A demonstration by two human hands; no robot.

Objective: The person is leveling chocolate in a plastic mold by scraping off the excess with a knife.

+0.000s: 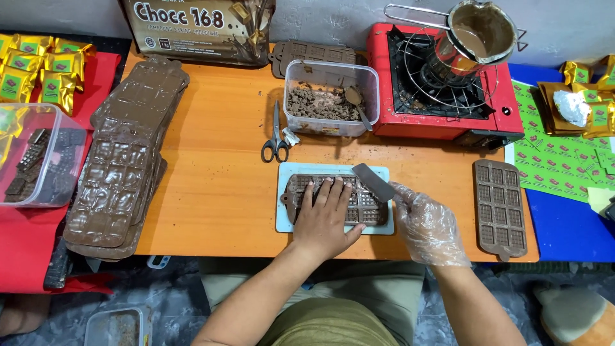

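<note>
At lower centre of the frame, the left hand [327,218] lies flat, fingers spread, pressing the brown chocolate mould [333,200] onto its pale board [285,224]. The mould's long axis runs left to right. Just right of it, the gloved right hand [426,224] has its fingers closed around a scraper [375,182], blade pointing upper left. A steep or hurried scrape could gouge the filled cells or slide the mould.

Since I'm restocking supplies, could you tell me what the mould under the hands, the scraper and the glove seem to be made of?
The chocolate bar mould looks like brown, matte silicone: soft rounded edges. The scraper blade looks like grey metal, though smears dull it. The glove on the right hand is thin clear plastic film, crinkled and glossy. The left hand is bare.
</note>
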